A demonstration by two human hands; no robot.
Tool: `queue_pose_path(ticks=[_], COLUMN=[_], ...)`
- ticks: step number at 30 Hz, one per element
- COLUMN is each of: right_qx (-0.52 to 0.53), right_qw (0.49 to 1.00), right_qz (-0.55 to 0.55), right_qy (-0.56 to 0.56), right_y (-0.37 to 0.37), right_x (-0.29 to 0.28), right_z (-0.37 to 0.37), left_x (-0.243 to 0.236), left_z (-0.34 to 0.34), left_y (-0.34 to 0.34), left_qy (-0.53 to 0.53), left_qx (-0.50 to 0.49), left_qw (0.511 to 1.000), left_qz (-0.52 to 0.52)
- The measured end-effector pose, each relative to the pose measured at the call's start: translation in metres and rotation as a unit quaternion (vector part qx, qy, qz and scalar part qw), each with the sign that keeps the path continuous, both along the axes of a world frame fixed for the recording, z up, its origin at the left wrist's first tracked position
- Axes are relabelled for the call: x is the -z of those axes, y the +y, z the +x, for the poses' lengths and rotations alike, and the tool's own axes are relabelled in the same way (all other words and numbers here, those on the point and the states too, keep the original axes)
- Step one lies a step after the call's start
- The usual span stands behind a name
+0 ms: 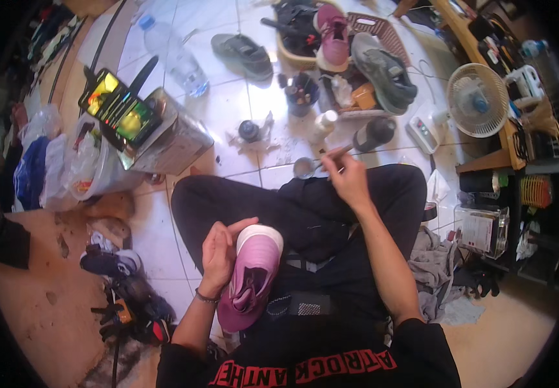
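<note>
My left hand [221, 249] holds a pink sneaker [253, 265] with a white sole, resting on my lap, toe forward. My right hand [347, 178] grips a thin stick-like tool [336, 154], apparently a brush, its lower end near a small cup [303, 168] on the tiles. Just beyond stand a white bottle [326, 121], a dark bottle [373, 134], a small dark jar [249, 130] on crumpled paper, and a dark pot of brushes [297, 94].
At the left a phone [114, 107] stands on a metal box [163, 139] beside plastic bags [59, 168]. Ahead are baskets [383, 32] with shoes and a water bottle [172, 58]. A fan [476, 97], power strip [421, 132] and wooden shelving [505, 155] flank the right.
</note>
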State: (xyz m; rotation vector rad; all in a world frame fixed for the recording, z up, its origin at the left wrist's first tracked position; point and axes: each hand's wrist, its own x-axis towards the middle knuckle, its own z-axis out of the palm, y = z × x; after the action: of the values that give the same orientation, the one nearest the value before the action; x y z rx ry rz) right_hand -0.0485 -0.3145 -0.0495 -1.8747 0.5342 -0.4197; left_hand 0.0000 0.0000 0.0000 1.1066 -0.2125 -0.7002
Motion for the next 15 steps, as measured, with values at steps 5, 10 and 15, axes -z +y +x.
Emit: queue_pose_path(ticks=[5, 10, 15], right_qx=[-0.005, 0.092, 0.093], right_qw=[0.995, 0.973, 0.963], right_qz=[-0.006, 0.210, 0.252], right_qy=[0.097, -0.023, -0.031], right_y=[0.000, -0.002, 0.037], right_x=[-0.004, -0.026, -0.057], right_z=[0.005, 0.005, -0.002], left_x=[0.003, 0.007, 0.001], left_z=[0.000, 0.007, 0.026], left_y=[0.014, 0.008, 0.012], left_qy=[-0.060, -0.029, -0.174], left_qx=[0.036, 0.060, 0.166], left_qw=[0.996, 0.994, 0.970], left_qz=[0.046, -0.081, 0.004])
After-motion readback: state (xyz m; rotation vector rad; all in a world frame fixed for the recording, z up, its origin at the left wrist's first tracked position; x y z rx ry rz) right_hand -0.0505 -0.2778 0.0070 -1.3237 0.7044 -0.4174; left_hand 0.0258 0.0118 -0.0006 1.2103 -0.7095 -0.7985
